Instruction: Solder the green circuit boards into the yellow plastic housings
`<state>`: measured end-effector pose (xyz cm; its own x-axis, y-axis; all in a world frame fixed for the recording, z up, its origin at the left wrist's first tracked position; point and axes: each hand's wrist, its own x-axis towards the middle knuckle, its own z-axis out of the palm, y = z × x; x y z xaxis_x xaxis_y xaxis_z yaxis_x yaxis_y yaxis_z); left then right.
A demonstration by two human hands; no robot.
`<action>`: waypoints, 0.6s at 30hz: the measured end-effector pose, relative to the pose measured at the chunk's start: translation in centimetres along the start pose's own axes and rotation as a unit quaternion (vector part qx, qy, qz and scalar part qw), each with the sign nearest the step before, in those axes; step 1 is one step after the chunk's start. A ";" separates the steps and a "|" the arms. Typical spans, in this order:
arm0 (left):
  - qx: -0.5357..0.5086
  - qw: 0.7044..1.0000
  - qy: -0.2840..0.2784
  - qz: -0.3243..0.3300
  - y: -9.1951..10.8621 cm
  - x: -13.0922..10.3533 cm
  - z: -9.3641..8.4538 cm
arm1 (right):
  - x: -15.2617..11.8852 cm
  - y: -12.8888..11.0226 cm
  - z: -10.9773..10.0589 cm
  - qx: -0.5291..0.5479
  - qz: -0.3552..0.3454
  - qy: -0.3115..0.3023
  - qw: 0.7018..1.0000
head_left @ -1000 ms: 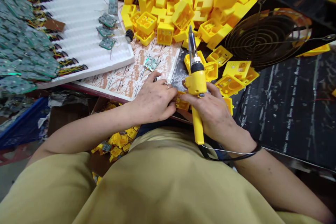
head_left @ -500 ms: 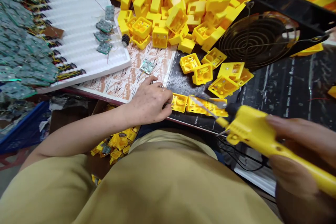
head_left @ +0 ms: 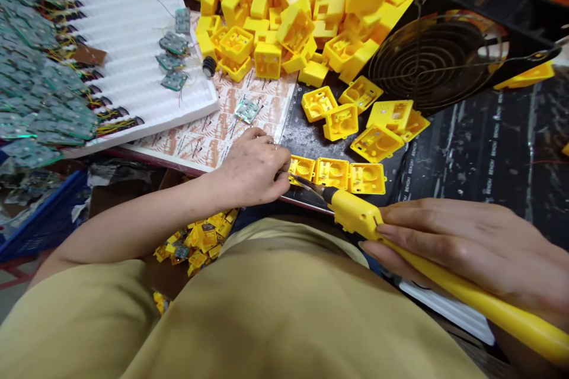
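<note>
At the bench's front edge, three open yellow plastic cases stand in a row, with metal contacts inside. My left hand (head_left: pixel 255 169) is closed, its curled fingers against the leftmost case (head_left: pixel 304 166); its fingertips are partly hidden. In my right hand (head_left: pixel 471 249) is a yellow soldering iron (head_left: pixel 358 213), gripped by its handle and pointing left. The iron's metal tip reaches that leftmost case beside my left fingers. To the right sit the middle case (head_left: pixel 332 174) and the end case (head_left: pixel 367 179). A small circuit board (head_left: pixel 248 109) lies just beyond my left hand.
A white foam tray (head_left: pixel 133 6) at left bears many wired circuit boards (head_left: pixel 40 83). Yellow cases (head_left: pixel 293 26) are heaped at the back, with several loose ones nearer. A black fan (head_left: pixel 427 65) stands at back right. A blue crate (head_left: pixel 44 213) sits lower left.
My right hand has brought the soldering iron leftward, from right of the row to the leftmost case. My left hand has stayed by that case.
</note>
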<state>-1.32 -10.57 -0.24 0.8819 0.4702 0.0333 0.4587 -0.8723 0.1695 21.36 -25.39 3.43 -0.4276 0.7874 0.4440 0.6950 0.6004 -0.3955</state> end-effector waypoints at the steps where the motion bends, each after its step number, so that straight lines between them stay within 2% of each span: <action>1: 0.000 1.000 0.001 -0.001 0.0 0.0 0.0 | 0.1 -0.1 -0.2 0.007 -0.002 -0.004 1.000; 4: 0.002 1.000 0.000 0.001 0.1 0.1 -0.1 | -0.5 0.2 -0.9 0.005 -0.014 -0.021 1.000; 8: 0.011 1.000 -0.026 0.005 0.1 0.3 -0.5 | -2.0 1.7 -1.9 -0.024 -0.004 -0.009 1.000; 12: 0.000 0.999 -0.049 0.005 0.1 0.5 -1.1 | -2.2 2.7 -2.2 -0.045 -0.041 -0.005 0.998; 16: -0.011 0.998 -0.061 0.004 0.0 0.5 -1.3 | -2.6 2.8 -1.9 -0.036 -0.003 -0.001 0.999; 18: -0.011 0.998 -0.066 0.002 0.1 0.5 -1.2 | -3.3 2.8 -1.5 -0.016 0.045 0.021 0.999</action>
<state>-0.94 -10.20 1.01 0.8908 0.4442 -0.0959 0.4544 -0.8699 0.1919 25.57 -26.51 2.12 -0.3377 0.8312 0.4416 0.7479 0.5218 -0.4103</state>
